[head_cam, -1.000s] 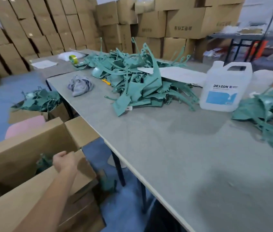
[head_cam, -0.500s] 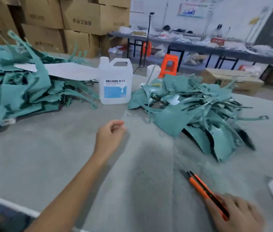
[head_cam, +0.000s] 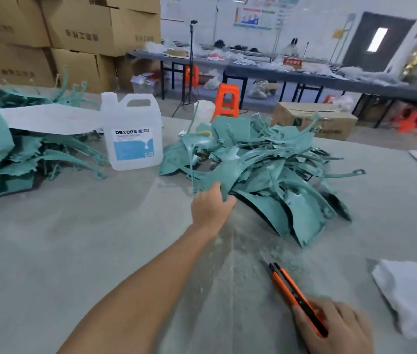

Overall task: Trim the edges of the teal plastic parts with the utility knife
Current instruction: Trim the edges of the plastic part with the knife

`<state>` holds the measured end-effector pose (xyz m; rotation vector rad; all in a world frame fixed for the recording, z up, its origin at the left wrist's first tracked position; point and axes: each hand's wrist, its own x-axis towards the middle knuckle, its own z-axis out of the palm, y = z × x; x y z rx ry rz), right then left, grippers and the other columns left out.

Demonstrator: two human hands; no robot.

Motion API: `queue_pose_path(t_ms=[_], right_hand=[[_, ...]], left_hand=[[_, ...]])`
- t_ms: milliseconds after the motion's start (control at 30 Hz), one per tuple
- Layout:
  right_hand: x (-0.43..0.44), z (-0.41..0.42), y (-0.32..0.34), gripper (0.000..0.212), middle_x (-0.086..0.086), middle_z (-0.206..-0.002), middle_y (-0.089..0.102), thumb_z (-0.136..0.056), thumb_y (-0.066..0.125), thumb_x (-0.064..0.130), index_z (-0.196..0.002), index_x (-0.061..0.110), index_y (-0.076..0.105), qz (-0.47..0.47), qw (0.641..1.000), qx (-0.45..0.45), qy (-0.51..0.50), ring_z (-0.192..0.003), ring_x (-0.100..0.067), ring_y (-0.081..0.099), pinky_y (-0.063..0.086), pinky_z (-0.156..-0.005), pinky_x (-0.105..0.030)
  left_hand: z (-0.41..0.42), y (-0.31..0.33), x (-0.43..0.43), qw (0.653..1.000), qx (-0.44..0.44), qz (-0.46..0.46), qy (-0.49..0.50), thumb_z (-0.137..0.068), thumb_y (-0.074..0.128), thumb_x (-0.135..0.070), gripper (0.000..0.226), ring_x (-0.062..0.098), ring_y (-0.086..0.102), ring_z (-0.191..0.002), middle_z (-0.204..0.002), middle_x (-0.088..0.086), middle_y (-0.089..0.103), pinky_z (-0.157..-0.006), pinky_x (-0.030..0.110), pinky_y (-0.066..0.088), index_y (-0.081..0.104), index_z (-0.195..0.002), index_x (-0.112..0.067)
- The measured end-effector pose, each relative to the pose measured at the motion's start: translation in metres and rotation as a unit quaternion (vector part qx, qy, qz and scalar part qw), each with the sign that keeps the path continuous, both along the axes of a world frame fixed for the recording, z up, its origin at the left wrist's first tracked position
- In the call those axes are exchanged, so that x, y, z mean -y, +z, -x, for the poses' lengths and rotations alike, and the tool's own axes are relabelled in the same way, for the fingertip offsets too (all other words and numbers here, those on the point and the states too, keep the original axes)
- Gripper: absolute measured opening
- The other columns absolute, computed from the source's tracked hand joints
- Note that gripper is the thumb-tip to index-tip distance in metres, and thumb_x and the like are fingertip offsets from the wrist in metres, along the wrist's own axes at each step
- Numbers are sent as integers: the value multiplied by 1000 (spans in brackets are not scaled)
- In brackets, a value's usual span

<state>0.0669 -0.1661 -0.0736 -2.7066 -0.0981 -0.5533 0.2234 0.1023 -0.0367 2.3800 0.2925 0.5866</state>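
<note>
**Right hand** (head_cam: 340,328): nearest item, well to the near side of the heap described below. Fingers are curled round the rear of the knife handle.

**Orange and black slim utility knife** (head_cam: 288,284): held low over the grey surface (head_cam: 74,251), nose aimed toward the heap. A thin blade tip seems to be out, but it is too fine to be sure.

**White crumpled cloth** (head_cam: 411,295): lies to the near right of the heap, apart from the knife.

**Left hand** (head_cam: 208,205): at the heap's near left edge, arm stretched out. Fingers and thumb pinch the edge of one flat teal plastic part (head_cam: 217,175).

**Heap of teal plastic parts** (head_cam: 266,175): landmark. Curved shells, flat plates and thin straps lie tangled and overlapping. Pale dust and shavings cover the surface on its near side.

**White plastic jug with blue label** (head_cam: 132,139): upright, just left of the heap.

**Second heap of teal plastic parts** (head_cam: 3,149): further left of the heap, past the jug, with a long white sheet (head_cam: 49,118) lying across it.

**Brown cardboard boxes** (head_cam: 74,34): stacked behind the heap, to the left.

**Handling note, step in hand (judged):** picking one part out for trimming.
- Lift the pinched plate slowly, since straps from neighbouring pieces may snag and drag the pile.
- Bring it to the dusty patch between heap and knife.
- Lay it flat and pin it with the left hand, well back from the cut line.
- Run the blade along the ragged rim, away from the holding fingers, shallow and in light passes so it does not dig into the part.
</note>
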Motion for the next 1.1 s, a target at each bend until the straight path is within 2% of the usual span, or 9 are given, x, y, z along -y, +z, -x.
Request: queue_pose_path(t_ms=[100,200,300,400,500,700,900,1033,1100], right_hand=[[-5,1,2,43,-5,-67,67,-71,55,54,-72,16,76,-17,1000,25,-5,-66,-34,67,36,-73,-33],[-9,4,6,23,-10,-73,69,-71,80,36,-75,14,76,-21,999,1,-35,-74,-38,68,45,-78,-40],[-8,6,8,31,-14,-78,70,-58,96,17,-81,11,77,-37,998,-39,-36,-79,-41,68,50,-79,-47],[-5,7,14,27,-14,-85,71,-71,88,26,-92,17,74,-78,994,-75,-32,-89,-41,65,48,-84,-48],[-4,11,14,31,-13,-90,68,-79,81,35,-104,25,67,-143,985,-85,-49,-97,-39,62,47,-83,-45],[-9,22,14,33,-9,-99,67,-81,81,27,-106,31,60,-219,972,-55,-64,-95,-36,64,47,-82,-47],[-6,24,11,41,-12,-115,66,-86,75,21,-126,19,65,-192,980,-30,-48,-109,-36,62,46,-90,-44],[0,24,7,35,-6,-112,64,-93,66,24,-127,24,63,-221,974,-37,-39,-107,-32,60,41,-84,-38],[2,25,7,34,-2,-113,63,-94,63,23,-128,25,61,-233,971,-47,-30,-106,-30,60,40,-84,-36]], left_hand=[[18,29,-31,993,108,19,51,-90,57,-18,13,10,44,-45,-54,-6,45,-42,21,32,52,-78,-18],[49,51,-62,972,184,108,94,-86,63,-25,18,20,51,-59,-64,1,54,-56,36,42,47,-81,-19],[106,57,-78,950,243,183,71,-82,66,-33,16,9,54,-60,-70,-11,61,-58,31,47,53,-89,-29],[169,50,-78,944,257,192,74,-84,66,-38,12,-1,55,-59,-72,-20,61,-52,15,45,55,-86,-39],[216,33,-67,951,240,180,80,-85,69,-34,16,-3,60,-59,-73,-22,63,-47,7,41,56,-81,-43],[246,-15,-46,965,174,177,89,-81,70,-42,13,11,58,-64,-77,-12,63,-54,22,45,60,-88,-37],[229,-22,-40,978,39,206,-1,-92,68,-23,47,-5,63,-94,-99,-26,68,-72,7,42,57,-100,-68],[226,-16,-35,980,2,181,-86,-95,57,-2,61,-17,48,-122,-130,-38,56,-98,1,35,53,-138,-45],[224,-11,-31,989,-15,113,-95,-89,51,4,72,-20,44,-123,-132,-45,47,-97,-3,30,47,-143,-44]])
